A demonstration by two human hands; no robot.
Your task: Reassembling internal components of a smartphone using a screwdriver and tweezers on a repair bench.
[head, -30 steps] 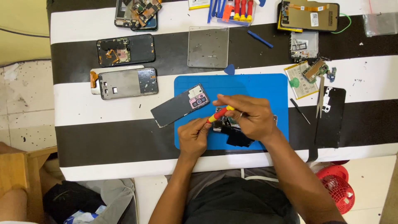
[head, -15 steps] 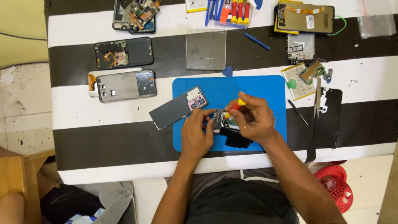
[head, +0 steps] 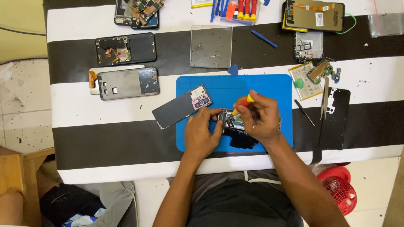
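An opened phone (head: 234, 126) on the blue mat (head: 269, 86) is steadied in the left hand (head: 203, 133) grip; a screwdriver (head: 243, 105) is clenched in the right hand (head: 259, 117); unscrewing is judged underway, demanding a steady tip; a back cover (head: 181, 106) lies left of the mat

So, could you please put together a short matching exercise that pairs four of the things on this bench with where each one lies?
Things:
1. screwdriver
2. phone back cover
3. grey metal plate
4. red fan

Places:
A. on the floor, beyond the table's near right corner
B. in the right hand, over the opened phone
C. on the black stripe, beyond the blue mat
D. half over the blue mat's left edge

Pairs: 1-B, 2-D, 3-C, 4-A. The left hand steadies the opened phone.
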